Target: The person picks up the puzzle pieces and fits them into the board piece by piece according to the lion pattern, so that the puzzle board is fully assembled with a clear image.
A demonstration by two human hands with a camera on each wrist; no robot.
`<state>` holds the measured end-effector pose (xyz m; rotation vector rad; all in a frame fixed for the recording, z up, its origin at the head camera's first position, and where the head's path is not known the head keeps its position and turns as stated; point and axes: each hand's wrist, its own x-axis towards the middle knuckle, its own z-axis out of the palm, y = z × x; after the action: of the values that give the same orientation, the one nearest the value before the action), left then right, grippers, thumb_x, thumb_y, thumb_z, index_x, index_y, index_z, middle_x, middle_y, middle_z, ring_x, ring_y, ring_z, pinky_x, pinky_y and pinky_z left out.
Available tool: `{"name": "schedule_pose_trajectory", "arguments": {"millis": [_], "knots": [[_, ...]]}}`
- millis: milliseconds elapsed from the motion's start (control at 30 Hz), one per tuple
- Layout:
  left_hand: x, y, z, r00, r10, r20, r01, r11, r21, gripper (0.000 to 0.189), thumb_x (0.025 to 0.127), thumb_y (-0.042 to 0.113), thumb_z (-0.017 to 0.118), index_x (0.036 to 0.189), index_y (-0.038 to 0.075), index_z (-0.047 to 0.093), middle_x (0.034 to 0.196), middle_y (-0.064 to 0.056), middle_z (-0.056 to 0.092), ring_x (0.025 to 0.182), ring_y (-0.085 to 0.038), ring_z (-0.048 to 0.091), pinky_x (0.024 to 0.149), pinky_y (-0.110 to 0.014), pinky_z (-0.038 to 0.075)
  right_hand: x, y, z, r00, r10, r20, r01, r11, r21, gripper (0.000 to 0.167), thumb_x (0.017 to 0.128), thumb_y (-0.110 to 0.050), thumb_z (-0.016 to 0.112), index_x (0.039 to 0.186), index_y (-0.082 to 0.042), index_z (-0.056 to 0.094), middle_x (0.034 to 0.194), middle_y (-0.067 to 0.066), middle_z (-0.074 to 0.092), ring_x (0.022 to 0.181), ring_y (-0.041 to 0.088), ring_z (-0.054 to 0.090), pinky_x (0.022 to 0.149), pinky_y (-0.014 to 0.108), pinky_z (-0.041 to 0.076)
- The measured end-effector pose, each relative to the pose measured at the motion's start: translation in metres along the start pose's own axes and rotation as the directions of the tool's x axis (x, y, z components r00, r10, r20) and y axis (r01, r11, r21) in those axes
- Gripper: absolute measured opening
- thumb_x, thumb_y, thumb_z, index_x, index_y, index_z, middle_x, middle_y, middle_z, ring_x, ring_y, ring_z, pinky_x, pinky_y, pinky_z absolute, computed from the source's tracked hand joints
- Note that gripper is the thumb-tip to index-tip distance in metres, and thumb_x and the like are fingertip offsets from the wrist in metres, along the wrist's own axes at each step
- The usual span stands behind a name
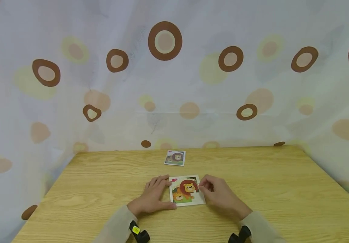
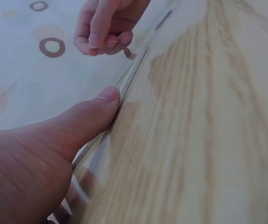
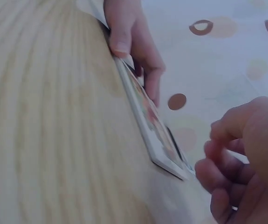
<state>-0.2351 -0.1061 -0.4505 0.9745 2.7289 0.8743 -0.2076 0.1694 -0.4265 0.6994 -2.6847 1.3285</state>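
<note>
A square lion jigsaw puzzle [image 1: 189, 186] lies flat in a white-bordered board, its lower right part plain white. My left hand [image 1: 153, 199] grips the board by its left side, thumb along the near edge and fingers at the far left corner; the right wrist view shows this left hand [image 3: 133, 37] around the board's end. Beside the puzzle's right edge is my right hand [image 1: 220, 195], its fingers curled and fingertips close to the edge. In the right wrist view, nothing shows between the curled fingers [image 3: 213, 172]. The left wrist view shows that right hand [image 2: 108, 28] beyond the left thumb [image 2: 89, 116].
A small card [image 1: 175, 158] with a similar lion picture lies behind the puzzle, near the far edge of the wooden table [image 1: 268, 182]. A pale curtain [image 1: 192, 84] with brown rings hangs close behind the table and along both sides.
</note>
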Motion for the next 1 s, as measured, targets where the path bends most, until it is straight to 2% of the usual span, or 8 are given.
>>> {"name": "schedule_pose_trajectory", "arguments": {"millis": [167,300,433,567,733,867,1000], "knots": [[0.002,0.003,-0.002,1.000,0.009,-0.011,-0.009,1.000,0.019,0.077,0.081,0.050,0.072,0.137,0.005,0.044,0.153,-0.016,0.028,0.136,-0.038,0.026,0.105,-0.060,0.021,-0.006,0.003,-0.024,1.000,0.023,-0.016,-0.025,0.993,-0.119,0.005,0.092,-0.008,0.062,0.088,-0.007,0.063,0.068,-0.004,0.052,0.057,0.001,0.042,0.053,0.021,0.038],[0.003,0.004,-0.001,1.000,0.006,-0.003,-0.006,1.000,0.021,0.077,0.081,0.050,0.072,0.137,0.006,0.044,0.153,-0.016,0.028,0.136,-0.037,0.027,0.105,-0.059,0.022,-0.017,0.009,-0.046,0.996,0.087,0.004,-0.085,0.984,-0.154,0.004,0.092,-0.009,0.063,0.091,-0.005,0.062,0.068,-0.001,0.054,0.049,0.003,0.043,0.049,0.023,0.041],[0.002,0.004,0.000,1.000,0.000,0.004,0.000,1.000,0.005,0.077,0.081,0.051,0.071,0.137,0.005,0.044,0.154,-0.016,0.027,0.137,-0.038,0.026,0.105,-0.060,0.020,-0.028,0.019,-0.065,0.988,0.131,0.085,-0.116,0.979,-0.166,0.015,0.090,-0.014,0.066,0.096,-0.003,0.059,0.070,0.000,0.055,0.050,0.004,0.045,0.052,0.024,0.042],[0.000,0.000,0.001,1.000,-0.017,-0.007,0.017,1.000,0.011,0.076,0.081,0.051,0.072,0.137,0.007,0.044,0.154,-0.014,0.027,0.138,-0.037,0.025,0.105,-0.060,0.020,-0.036,0.026,-0.078,0.968,0.179,0.174,-0.146,0.971,-0.187,0.028,0.082,-0.021,0.075,0.095,-0.003,0.058,0.068,-0.002,0.050,0.055,0.005,0.040,0.055,0.024,0.037],[0.000,-0.002,0.002,1.000,-0.012,-0.011,0.012,1.000,0.010,0.075,0.081,0.052,0.072,0.137,0.009,0.045,0.154,-0.013,0.028,0.137,-0.036,0.026,0.105,-0.060,0.020,-0.044,0.027,-0.088,0.948,0.245,0.204,-0.196,0.952,-0.236,0.033,0.075,-0.022,0.082,0.089,-0.005,0.057,0.070,0.000,0.047,0.061,0.011,0.040,0.057,0.026,0.034],[0.000,-0.001,0.002,1.000,-0.010,-0.007,0.010,1.000,0.014,0.076,0.081,0.053,0.071,0.138,0.009,0.045,0.154,-0.013,0.028,0.137,-0.036,0.025,0.105,-0.060,0.020,-0.044,0.027,-0.089,0.945,0.256,0.203,-0.200,0.944,-0.262,0.028,0.074,-0.019,0.083,0.082,-0.005,0.060,0.075,0.001,0.052,0.066,0.013,0.044,0.059,0.027,0.038],[0.001,-0.003,0.004,1.000,-0.010,-0.009,0.010,1.000,0.018,0.077,0.081,0.054,0.070,0.138,0.010,0.045,0.154,-0.012,0.028,0.137,-0.036,0.025,0.105,-0.059,0.020,-0.044,0.027,-0.089,0.941,0.258,0.218,-0.199,0.945,-0.259,0.022,0.074,-0.016,0.082,0.077,-0.005,0.063,0.072,-0.001,0.057,0.064,0.010,0.046,0.058,0.024,0.040]]}}
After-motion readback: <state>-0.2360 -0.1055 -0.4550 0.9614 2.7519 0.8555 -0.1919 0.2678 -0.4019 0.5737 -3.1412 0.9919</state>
